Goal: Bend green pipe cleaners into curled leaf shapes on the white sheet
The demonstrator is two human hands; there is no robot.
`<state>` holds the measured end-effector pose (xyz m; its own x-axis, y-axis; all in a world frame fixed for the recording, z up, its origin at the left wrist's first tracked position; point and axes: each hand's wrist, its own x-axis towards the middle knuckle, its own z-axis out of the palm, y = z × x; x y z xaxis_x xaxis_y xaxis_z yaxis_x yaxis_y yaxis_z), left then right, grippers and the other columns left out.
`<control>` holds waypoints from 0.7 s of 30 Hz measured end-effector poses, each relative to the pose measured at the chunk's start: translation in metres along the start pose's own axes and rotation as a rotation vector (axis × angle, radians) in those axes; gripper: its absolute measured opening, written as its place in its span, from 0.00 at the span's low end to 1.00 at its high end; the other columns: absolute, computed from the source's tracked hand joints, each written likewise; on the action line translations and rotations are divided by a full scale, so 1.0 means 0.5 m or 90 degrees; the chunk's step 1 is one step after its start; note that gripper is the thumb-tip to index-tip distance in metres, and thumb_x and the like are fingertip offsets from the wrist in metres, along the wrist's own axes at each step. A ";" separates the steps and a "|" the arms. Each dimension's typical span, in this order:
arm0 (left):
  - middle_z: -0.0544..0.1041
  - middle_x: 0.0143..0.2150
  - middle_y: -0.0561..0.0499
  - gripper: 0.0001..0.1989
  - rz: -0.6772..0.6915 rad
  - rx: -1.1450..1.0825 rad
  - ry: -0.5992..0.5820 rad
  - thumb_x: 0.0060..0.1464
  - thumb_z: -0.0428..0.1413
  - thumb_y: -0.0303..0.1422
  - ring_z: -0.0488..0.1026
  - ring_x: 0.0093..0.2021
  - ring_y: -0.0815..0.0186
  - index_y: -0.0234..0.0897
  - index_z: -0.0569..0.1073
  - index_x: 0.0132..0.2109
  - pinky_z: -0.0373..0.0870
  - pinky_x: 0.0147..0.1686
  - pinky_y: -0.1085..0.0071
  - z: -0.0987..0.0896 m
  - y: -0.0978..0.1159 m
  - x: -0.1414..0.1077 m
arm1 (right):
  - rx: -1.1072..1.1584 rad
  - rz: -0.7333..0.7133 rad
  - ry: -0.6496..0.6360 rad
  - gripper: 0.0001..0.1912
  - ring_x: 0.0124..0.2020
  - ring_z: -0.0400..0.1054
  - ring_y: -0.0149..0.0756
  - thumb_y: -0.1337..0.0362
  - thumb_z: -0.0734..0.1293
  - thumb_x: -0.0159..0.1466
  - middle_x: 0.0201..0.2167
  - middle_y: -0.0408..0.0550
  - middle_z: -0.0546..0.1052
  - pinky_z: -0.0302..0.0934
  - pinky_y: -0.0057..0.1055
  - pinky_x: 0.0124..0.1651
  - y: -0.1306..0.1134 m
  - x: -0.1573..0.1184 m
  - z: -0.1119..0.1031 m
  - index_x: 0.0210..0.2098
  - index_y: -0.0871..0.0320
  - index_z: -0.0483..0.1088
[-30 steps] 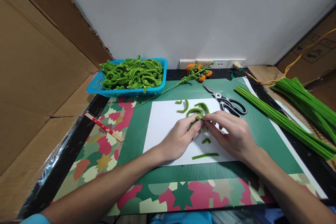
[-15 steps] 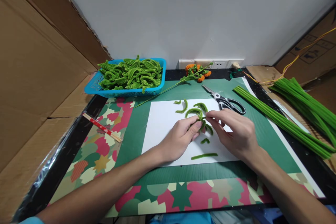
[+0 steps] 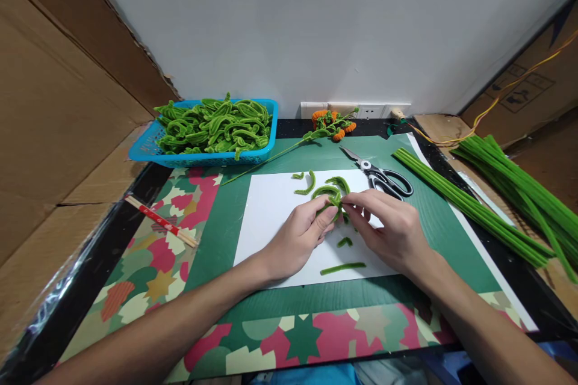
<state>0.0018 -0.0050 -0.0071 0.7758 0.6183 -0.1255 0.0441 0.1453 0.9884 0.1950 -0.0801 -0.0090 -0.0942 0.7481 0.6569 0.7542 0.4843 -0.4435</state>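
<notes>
In the head view, a small, curled green cluster of fuzzy chenille stem (image 3: 335, 200) is held above a white rectangular sheet of paper (image 3: 266, 216), between the two hands. It is gripped by the left hand (image 3: 304, 234), with the thumb closed over it against the curled fingers. At its right edge, a tip is pinched by the right hand (image 3: 391, 225) between thumb and forefinger, which are nearly together; the exact contact is partly hidden. Whether the arch just beyond is joined to the cluster cannot be told.

The cluster is judged to be very light, soft outside and bendable over a wire core, with little tendency to slip but easily squashed out of shape. It is best steadied at its gathered middle and worked by the bare end.

On the paper, a bent green scrap (image 3: 345, 242) and a straight green chenille length (image 3: 343, 268) are seen near the hands. Black-handled metal scissors (image 3: 376, 171) are laid just beyond the right hand, beside a bundle of long, straight green stems (image 3: 469, 207).
</notes>
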 end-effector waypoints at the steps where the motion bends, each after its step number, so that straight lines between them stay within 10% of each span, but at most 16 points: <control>1: 0.54 0.30 0.59 0.21 0.002 -0.005 0.002 0.72 0.55 0.50 0.55 0.28 0.72 0.39 0.63 0.39 0.52 0.26 0.73 0.000 0.000 0.000 | 0.002 0.005 -0.004 0.08 0.33 0.76 0.35 0.72 0.66 0.75 0.36 0.49 0.82 0.70 0.32 0.37 -0.001 0.001 0.000 0.49 0.56 0.75; 14: 0.58 0.31 0.59 0.19 -0.002 -0.012 0.013 0.71 0.56 0.50 0.53 0.27 0.73 0.38 0.68 0.41 0.53 0.26 0.74 0.001 0.005 0.000 | -0.011 0.037 -0.063 0.05 0.32 0.75 0.35 0.69 0.66 0.75 0.34 0.48 0.81 0.68 0.30 0.34 -0.003 0.003 -0.003 0.45 0.57 0.76; 21: 0.61 0.33 0.56 0.16 -0.005 0.008 0.023 0.72 0.56 0.48 0.55 0.30 0.70 0.38 0.69 0.45 0.55 0.27 0.74 0.002 0.013 -0.002 | -0.067 0.001 0.099 0.10 0.45 0.77 0.45 0.71 0.70 0.71 0.47 0.53 0.82 0.72 0.44 0.49 -0.007 0.013 -0.011 0.49 0.51 0.78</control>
<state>0.0019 -0.0055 -0.0004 0.7526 0.6442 -0.1359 0.0581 0.1407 0.9884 0.1955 -0.0794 0.0003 0.0019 0.6658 0.7462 0.8188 0.4273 -0.3833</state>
